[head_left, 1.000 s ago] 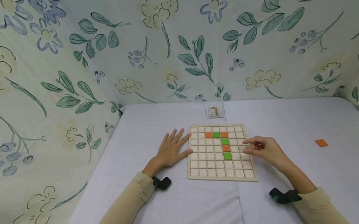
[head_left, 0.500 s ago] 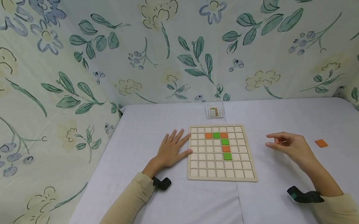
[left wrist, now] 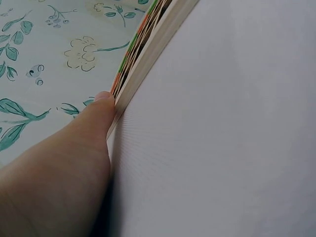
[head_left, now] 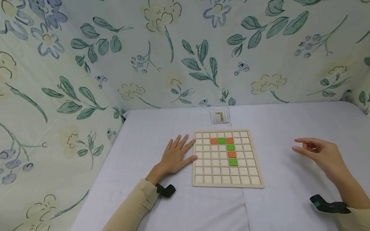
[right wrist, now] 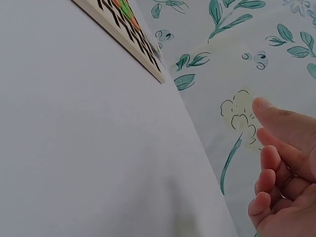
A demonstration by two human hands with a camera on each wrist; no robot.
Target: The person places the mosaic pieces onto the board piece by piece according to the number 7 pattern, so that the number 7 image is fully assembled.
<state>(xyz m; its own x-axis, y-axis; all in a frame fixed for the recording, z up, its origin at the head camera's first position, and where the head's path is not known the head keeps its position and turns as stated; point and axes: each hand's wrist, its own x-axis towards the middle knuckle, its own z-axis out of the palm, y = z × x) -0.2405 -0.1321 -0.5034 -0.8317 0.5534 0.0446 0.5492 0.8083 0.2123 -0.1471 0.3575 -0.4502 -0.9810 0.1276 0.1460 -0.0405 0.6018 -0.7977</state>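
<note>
A square wooden grid board [head_left: 206, 179] lies flat on the white cloth. Orange tiles [head_left: 232, 154] and green tiles [head_left: 233, 162] alternate in it, forming a short row that turns down into a column. My left hand [head_left: 172, 158] rests with fingers spread at the board's left side. In the left wrist view its thumb [left wrist: 96, 116] is against the board's edge. To the right of the board my right hand [head_left: 325, 155] hovers over the cloth, thumb and index apart, holding nothing. The right wrist view shows its other fingers [right wrist: 269, 180] loosely bent. The loose orange tile is hidden behind this hand.
Behind the board lies a small card [head_left: 219, 116] with a printed grid and a coloured pattern. White cloth [head_left: 167, 218] covers the table. A floral curtain [head_left: 166, 48] hangs along the far and left sides.
My right hand has moved right, from the board's right edge to over where the loose orange tile lay, now covering it from view. The left hand stays in place; the head view shifts slightly.
</note>
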